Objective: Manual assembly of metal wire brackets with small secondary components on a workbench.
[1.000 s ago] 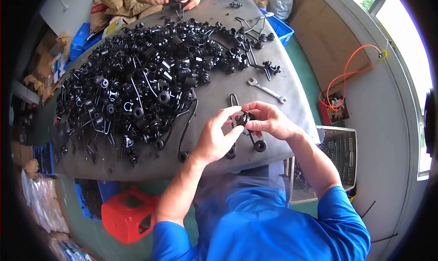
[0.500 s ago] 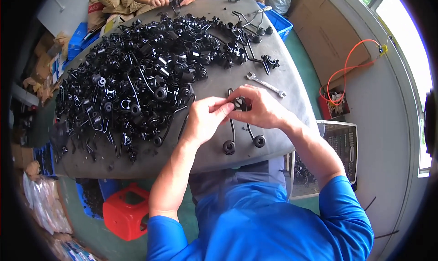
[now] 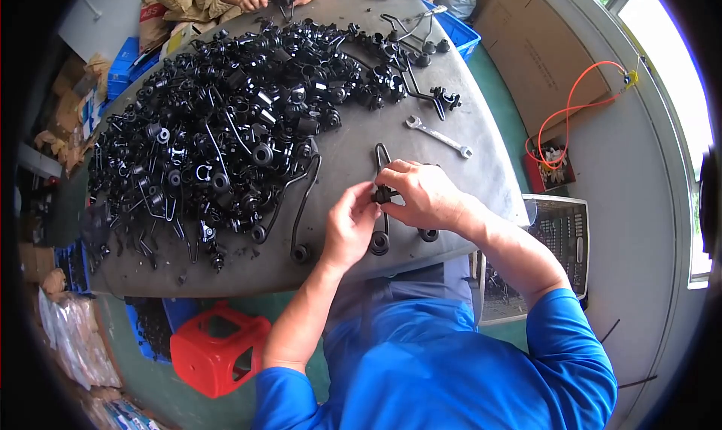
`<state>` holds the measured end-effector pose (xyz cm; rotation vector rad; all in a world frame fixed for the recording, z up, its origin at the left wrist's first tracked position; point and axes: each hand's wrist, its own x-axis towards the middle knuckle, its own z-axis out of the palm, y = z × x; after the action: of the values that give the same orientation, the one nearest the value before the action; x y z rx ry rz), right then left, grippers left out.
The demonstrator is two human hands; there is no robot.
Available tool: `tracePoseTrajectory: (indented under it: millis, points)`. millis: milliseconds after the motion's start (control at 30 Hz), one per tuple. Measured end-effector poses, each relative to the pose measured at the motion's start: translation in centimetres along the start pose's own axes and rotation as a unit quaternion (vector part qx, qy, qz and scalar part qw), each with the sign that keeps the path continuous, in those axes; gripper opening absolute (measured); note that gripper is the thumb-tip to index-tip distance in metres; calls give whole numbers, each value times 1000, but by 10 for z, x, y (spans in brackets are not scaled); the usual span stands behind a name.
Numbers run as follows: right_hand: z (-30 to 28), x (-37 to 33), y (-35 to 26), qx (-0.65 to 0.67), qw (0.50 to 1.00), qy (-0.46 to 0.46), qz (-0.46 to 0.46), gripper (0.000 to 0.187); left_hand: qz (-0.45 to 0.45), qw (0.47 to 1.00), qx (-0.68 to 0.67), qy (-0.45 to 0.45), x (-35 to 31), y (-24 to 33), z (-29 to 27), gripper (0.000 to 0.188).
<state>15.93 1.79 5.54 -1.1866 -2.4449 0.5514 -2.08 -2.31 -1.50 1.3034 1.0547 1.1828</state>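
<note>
Parts (image 3: 226,121), black and tangled, lie heaped across the left of our grey table (image 3: 353,148), and to the right of them, near the table's front edge, we have a small black fitting (image 3: 382,195) between our two hands. Our right hand (image 3: 429,195) pinches it between thumb and fingers. Our left hand (image 3: 347,230) has its fingers and thumb curled at the fitting's left side; we cannot tell whether they grip it. Beneath our hands lies a looped black rod (image 3: 379,154): its loop shows beyond them, its round ends on our side, some of it hidden by the right hand. We have a second bent rod (image 3: 304,204) to the left, beside the heap, and a wrench (image 3: 440,136) beyond our right hand. Across the table, a co-worker's hands (image 3: 253,0) hold another black part (image 3: 283,6).
</note>
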Motion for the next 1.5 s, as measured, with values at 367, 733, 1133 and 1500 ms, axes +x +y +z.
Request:
tracePoseTrajectory:
  millis: [367, 733, 1133, 1500]
  points:
    - [-56, -14, 39, 149, 948, 151, 238, 34, -176, 958, -225, -41, 24, 6, 10, 45]
    - [0, -40, 62, -21, 981, 157, 111, 25, -174, 969, -170, -44, 31, 7, 18, 47]
    - [19, -38, 44, 413, 861, 89, 283, 14, -185, 940, -265, -112, 33, 3, 2, 53]
    - [-2, -35, 16, 289, 909, 83, 290, 22, -207, 963, -167, -34, 35, 20, 18, 54]
